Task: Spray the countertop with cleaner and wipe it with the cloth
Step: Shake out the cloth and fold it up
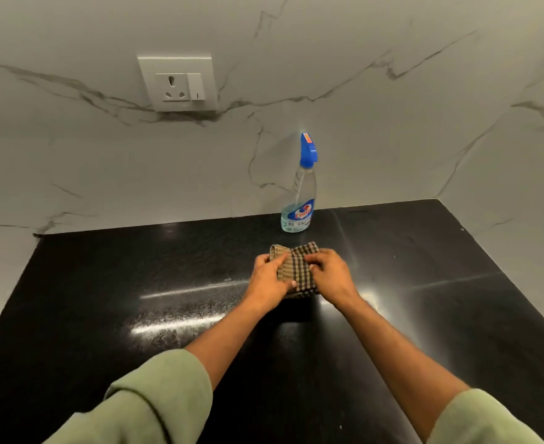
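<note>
I find the black countertop (104, 299) streaked with wet sheen left of centre, so spraying looks done and wiping partly done; the dry right side remains. The spray bottle (299, 200) stands upright by the wall, nozzle pointing up-left. My left hand (269, 278) and right hand (330, 274) both pinch the folded checked cloth (296, 267) mid-counter, its long axis running away from me.

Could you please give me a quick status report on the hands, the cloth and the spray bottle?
Left hand and right hand both grip the cloth on the countertop. Bottle upright behind cloth, untouched. Nothing in the way.
</note>
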### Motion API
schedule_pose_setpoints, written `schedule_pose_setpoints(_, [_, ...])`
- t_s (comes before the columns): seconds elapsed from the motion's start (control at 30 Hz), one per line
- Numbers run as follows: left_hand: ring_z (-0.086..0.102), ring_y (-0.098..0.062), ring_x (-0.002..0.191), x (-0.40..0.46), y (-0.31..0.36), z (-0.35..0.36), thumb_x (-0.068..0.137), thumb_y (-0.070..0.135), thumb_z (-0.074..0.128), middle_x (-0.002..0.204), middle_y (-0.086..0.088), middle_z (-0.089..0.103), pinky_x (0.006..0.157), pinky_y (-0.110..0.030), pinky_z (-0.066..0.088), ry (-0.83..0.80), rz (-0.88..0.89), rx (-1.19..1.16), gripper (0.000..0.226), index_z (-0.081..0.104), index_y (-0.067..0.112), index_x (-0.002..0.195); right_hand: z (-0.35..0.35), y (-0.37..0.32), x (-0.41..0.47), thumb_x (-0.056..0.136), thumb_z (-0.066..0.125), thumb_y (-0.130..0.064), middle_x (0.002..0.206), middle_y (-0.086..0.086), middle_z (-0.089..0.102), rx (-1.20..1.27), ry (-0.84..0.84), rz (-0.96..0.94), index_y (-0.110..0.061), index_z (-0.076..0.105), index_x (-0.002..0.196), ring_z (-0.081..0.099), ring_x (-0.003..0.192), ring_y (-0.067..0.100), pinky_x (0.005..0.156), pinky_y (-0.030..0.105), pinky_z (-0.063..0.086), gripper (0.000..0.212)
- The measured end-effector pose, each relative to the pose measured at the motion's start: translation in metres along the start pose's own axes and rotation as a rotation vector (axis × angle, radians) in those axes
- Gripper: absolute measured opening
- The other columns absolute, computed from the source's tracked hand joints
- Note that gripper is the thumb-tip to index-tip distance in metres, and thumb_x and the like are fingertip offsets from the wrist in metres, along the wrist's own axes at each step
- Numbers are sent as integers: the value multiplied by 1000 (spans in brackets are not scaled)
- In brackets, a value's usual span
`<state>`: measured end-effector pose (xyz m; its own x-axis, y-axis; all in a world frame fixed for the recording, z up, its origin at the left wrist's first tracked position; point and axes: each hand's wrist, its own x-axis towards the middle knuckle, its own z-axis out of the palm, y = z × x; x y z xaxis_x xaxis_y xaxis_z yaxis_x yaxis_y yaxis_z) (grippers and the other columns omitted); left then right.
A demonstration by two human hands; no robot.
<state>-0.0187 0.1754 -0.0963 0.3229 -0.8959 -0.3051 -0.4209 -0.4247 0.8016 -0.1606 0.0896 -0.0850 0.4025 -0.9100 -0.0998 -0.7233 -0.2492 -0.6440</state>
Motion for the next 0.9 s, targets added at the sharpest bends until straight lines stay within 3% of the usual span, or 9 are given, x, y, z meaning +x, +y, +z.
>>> schedule_pose_setpoints(0.1, [38, -19, 141, 27, 15, 2, 99, 11, 63, 159, -1, 20, 112, -25, 34, 69, 79, 78, 70, 32, 23, 160, -3, -1, 30, 99, 54, -8, 144, 10, 52, 43, 16, -31, -5, 64, 134, 54, 129, 20, 102, 14, 32, 36])
schedule_pose_setpoints(0.2, [38, -22, 142, 48, 22, 4, 99, 5, 59, 162, -5, 15, 112, -24, 35, 89, 126, 170, 70, 29, 19, 160, -3, 2, 52, 101, 50, -8, 147, 7, 50, 89, 20, -57, -5, 56, 140, 49, 131, 12, 94, -4, 29, 40])
schedule_pose_setpoints(0.23, [40, -23, 141, 55, 24, 6, 99, 5, 58, 162, -6, 16, 111, -24, 36, 112, 140, 187, 68, 30, 18, 160, -3, 3, 58, 101, 50, -7, 144, 5, 53, 128, 30, -63, -7, 57, 139, 52, 130, 10, 95, -3, 34, 38])
schedule_pose_setpoints(0.3, [44, -25, 138, 67, 25, 10, 100, 10, 59, 161, -8, 23, 103, -20, 36, 130, 156, 248, 64, 34, 17, 158, -5, 4, 66, 101, 50, -15, 129, -7, 64, 186, 67, -21, -20, 58, 133, 61, 115, 1, 102, 20, 47, 34])
schedule_pose_setpoints(0.37, [49, -22, 135, 76, 24, 14, 99, 29, 60, 157, -5, 35, 107, -26, 40, 72, 150, 300, 67, 29, 22, 159, -1, 10, 77, 97, 47, -32, 138, -4, 62, 191, 24, -15, -28, 48, 146, 61, 116, 8, 107, 35, 48, 49])
schedule_pose_setpoints(0.43, [41, -25, 144, 92, 14, 21, 97, 42, 57, 163, -7, 30, 117, -45, 39, 35, 99, 364, 77, 18, 26, 161, 7, 23, 83, 100, 45, -37, 168, 7, 23, -76, -160, 0, -23, 26, 160, 39, 144, 30, 121, 48, 32, 64])
schedule_pose_setpoints(0.53, [-4, -33, 158, 98, 2, 30, 104, 33, 46, 172, -10, -15, 129, -52, 4, -47, -18, 645, 78, 0, 17, 165, 32, 53, 78, 107, 25, -52, 168, -3, -22, -406, -313, 14, -21, -5, 162, -16, 155, 36, 125, 55, -5, 70])
schedule_pose_setpoints(0.63, [-14, -31, 158, 100, -4, 38, 105, 31, 41, 171, -9, -19, 126, -49, -8, -86, -37, 768, 79, -9, 13, 163, 42, 67, 76, 106, 13, -55, 166, -5, -27, -491, -312, -26, -23, -15, 160, -26, 153, 31, 123, 56, -15, 68])
schedule_pose_setpoints(0.9, [-11, -30, 158, 95, 0, 38, 107, 30, 36, 171, -10, -16, 127, -50, -7, -139, -39, 827, 74, -11, 12, 162, 41, 70, 84, 105, 12, -56, 166, -5, -27, -566, -348, -57, -24, -16, 159, -25, 153, 30, 121, 57, -18, 69])
